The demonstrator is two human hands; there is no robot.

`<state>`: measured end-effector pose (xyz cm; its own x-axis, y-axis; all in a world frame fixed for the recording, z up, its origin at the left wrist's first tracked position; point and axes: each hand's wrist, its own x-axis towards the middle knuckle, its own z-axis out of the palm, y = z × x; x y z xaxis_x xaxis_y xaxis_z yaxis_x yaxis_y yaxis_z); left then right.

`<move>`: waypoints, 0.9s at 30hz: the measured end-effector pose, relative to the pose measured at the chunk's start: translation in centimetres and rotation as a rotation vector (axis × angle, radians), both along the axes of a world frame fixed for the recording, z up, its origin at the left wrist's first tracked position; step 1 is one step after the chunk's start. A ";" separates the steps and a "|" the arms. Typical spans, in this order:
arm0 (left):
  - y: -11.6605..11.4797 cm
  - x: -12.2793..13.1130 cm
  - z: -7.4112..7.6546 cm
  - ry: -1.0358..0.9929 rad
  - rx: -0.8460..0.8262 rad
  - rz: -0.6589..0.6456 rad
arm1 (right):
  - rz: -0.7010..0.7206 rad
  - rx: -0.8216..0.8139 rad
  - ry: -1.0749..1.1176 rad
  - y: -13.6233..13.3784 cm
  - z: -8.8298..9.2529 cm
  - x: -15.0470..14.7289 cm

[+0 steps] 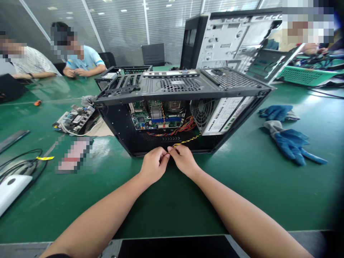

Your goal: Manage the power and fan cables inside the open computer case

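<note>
An open black computer case (pixel 115 125) lies on its side in front of me, its inside facing me. A yellow-and-black twisted cable (pixel 185 141) runs from beside the power supply (pixel 223 114) to my hands at the case's lower front edge. My left hand (pixel 153 165) pinches the cable between thumb and fingers. Close beside it, my right hand (pixel 185 161) grips the same cable. The cable's end is hidden by my fingers. Deeper in the case sit a green motherboard (pixel 139 120) and a bundle of red and multicoloured wires (pixel 185 126).
Blue gloves (pixel 288 143) lie on the green table (pixel 242 200) at right. A loose circuit board (pixel 76 118) and black cables (pixel 29 165) are at left. Behind stand another case (pixel 223 43) and a green basket (pixel 303 75). Two people (pixel 86 62) sit across the table.
</note>
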<state>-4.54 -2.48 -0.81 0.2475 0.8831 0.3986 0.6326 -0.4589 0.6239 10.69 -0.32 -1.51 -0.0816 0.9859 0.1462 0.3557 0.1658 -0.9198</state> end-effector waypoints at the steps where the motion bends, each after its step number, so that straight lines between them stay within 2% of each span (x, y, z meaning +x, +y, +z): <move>1: 0.0 0.0 0.0 0.001 -0.003 -0.002 | 0.011 0.008 0.008 0.0 0.0 0.0; 16: 0.2 -0.1 0.0 -0.010 -0.080 -0.008 | 0.075 0.072 0.020 0.0 0.1 0.0; 27: 0.1 0.1 0.0 -0.012 -0.029 0.026 | 0.053 -0.012 0.107 -0.1 -0.1 -0.2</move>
